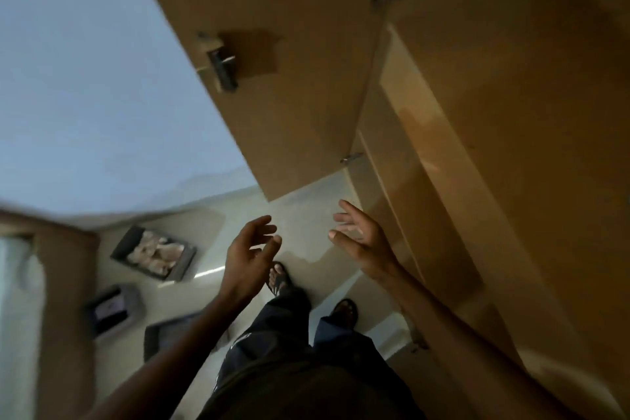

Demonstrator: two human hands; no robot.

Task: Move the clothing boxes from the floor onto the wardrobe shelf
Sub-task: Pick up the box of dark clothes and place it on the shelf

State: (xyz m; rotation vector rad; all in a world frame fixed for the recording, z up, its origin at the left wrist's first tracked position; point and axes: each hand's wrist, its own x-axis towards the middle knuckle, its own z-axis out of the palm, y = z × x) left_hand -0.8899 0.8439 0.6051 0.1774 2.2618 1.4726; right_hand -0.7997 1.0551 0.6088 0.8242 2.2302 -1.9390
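Three grey clothing boxes lie on the pale floor at the lower left. One box (154, 254) holds light pinkish clothes, a smaller box (114, 311) sits nearer the left edge, and a third box (170, 334) is partly hidden behind my left forearm. My left hand (250, 251) and my right hand (359, 237) hang in the air in front of me, palms facing each other, fingers spread, holding nothing. The wardrobe shelf (439, 201) is a bare brown surface on the right, close beside my right hand.
The open wardrobe door (289, 72) with a metal handle (221, 68) hangs ahead, above my hands. A white wall (85, 95) fills the upper left. A brown piece of furniture (64, 283) stands at the left edge. My sandalled feet (279, 278) stand on the floor.
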